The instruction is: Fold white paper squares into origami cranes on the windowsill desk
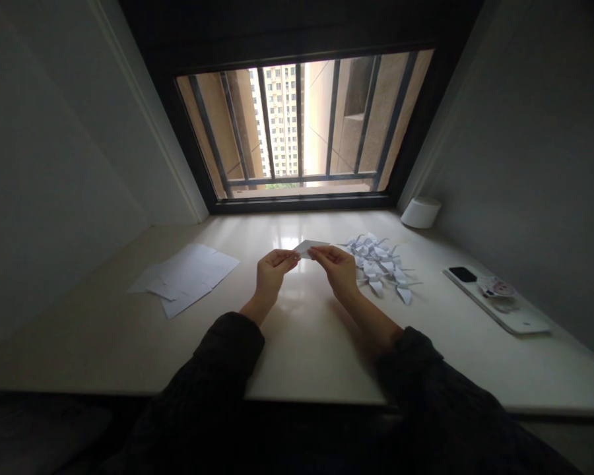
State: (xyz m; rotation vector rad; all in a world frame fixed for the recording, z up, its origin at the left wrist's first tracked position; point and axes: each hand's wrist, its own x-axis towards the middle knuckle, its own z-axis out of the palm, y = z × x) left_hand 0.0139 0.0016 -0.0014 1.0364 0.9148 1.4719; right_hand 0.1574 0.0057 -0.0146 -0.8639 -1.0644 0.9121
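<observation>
A small folded piece of white paper [309,247] is held just above the pale desk [301,336], out in front of me. My left hand [272,272] pinches its left edge with fingers curled. My right hand [337,267] grips its right edge, fingers pressed on the fold. Both forearms in dark sleeves reach in from the near edge. Just right of my right hand lies a heap of several folded white paper cranes [381,264].
Loose white sheets [185,277] lie on the desk's left. A white phone with a round sticker [497,297] rests at the right. A white cylinder [420,212] stands at the back right. A barred window [301,125] is behind the desk, with walls on both sides.
</observation>
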